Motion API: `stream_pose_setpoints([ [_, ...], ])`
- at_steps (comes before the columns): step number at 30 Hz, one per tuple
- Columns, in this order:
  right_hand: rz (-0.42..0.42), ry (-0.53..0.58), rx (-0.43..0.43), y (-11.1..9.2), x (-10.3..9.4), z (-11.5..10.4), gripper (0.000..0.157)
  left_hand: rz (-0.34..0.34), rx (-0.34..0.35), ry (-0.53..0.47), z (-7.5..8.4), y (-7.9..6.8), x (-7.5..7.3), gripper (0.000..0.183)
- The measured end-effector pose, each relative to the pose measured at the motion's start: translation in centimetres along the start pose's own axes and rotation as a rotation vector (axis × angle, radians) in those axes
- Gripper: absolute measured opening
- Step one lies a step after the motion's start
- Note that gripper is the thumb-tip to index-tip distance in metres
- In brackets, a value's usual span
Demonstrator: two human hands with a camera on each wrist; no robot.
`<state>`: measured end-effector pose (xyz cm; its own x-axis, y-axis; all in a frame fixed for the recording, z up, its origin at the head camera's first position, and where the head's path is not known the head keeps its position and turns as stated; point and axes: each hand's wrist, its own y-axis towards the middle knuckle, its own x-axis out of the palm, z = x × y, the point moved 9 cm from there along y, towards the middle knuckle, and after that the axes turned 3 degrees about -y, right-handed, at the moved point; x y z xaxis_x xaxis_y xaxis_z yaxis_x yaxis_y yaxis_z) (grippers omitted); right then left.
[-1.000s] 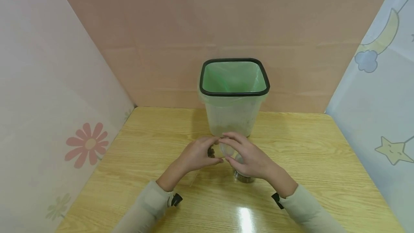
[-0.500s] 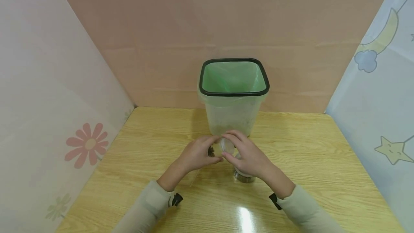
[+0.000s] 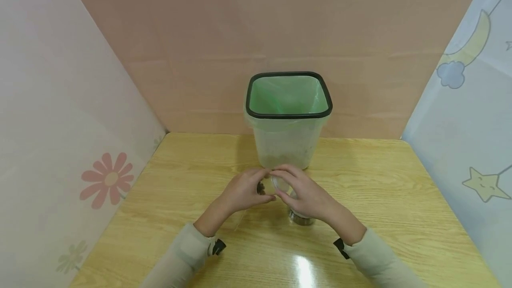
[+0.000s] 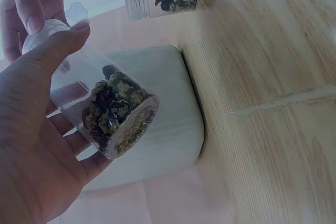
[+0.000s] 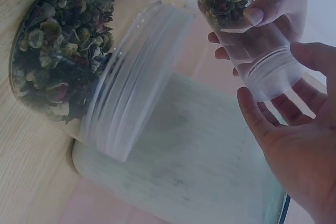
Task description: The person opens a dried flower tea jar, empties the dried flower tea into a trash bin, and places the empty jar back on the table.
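A clear plastic jar point(image 4: 113, 106) with dried flower buds in its bottom is tilted in my left hand point(image 3: 245, 190), whose fingers and thumb curl round its body. My right hand point(image 3: 310, 194) has its fingers and thumb round the jar's translucent screw lid point(image 5: 274, 74), which is on the mouth. Both hands are raised in front of the bin, close together. A second lidded jar point(image 5: 63, 51), also part filled with dried buds, stands upright on the table; in the head view my right hand partly covers it.
A pale bin point(image 3: 286, 143) with a black rim and green liner stands just beyond my hands, against the back wall. The wooden table point(image 3: 380, 190) has patterned side walls left and right. A thin pale line point(image 4: 283, 100) runs across the tabletop.
My right hand's fingers have shifted round the lid, opening a little from it and then closing back over it. The left hand and jar have stayed nearly still.
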<state>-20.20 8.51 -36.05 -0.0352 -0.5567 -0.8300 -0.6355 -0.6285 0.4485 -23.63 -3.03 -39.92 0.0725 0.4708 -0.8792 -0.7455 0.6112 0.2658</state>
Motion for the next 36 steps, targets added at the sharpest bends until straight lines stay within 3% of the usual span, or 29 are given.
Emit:
stream_pose_setpoints([
  [6,0.037,0.014,-0.133,-0.3,-0.2,-0.7,0.051,-0.029,-0.018,-0.025,-0.1,-0.1,0.1,0.068],
  [11,0.039,0.013,-0.164,-0.4,-0.2,-0.9,0.051,-0.035,-0.015,-0.047,-0.1,-0.1,0.2,0.065],
  [15,0.005,0.031,-0.117,-0.4,-0.2,-0.7,0.053,-0.028,-0.009,-0.046,0.0,-0.2,0.1,0.066],
  [19,-0.013,0.034,-0.012,-0.3,-0.3,0.0,0.059,-0.014,-0.009,-0.031,0.0,-0.1,0.0,0.064],
  [27,0.037,0.032,0.157,-0.2,-0.9,1.2,0.058,0.011,-0.062,-0.006,-0.1,-0.1,-0.2,0.064],
  [36,0.037,-0.022,0.188,0.2,-1.1,1.0,0.046,0.001,-0.087,0.008,-0.2,0.0,0.2,0.063],
])
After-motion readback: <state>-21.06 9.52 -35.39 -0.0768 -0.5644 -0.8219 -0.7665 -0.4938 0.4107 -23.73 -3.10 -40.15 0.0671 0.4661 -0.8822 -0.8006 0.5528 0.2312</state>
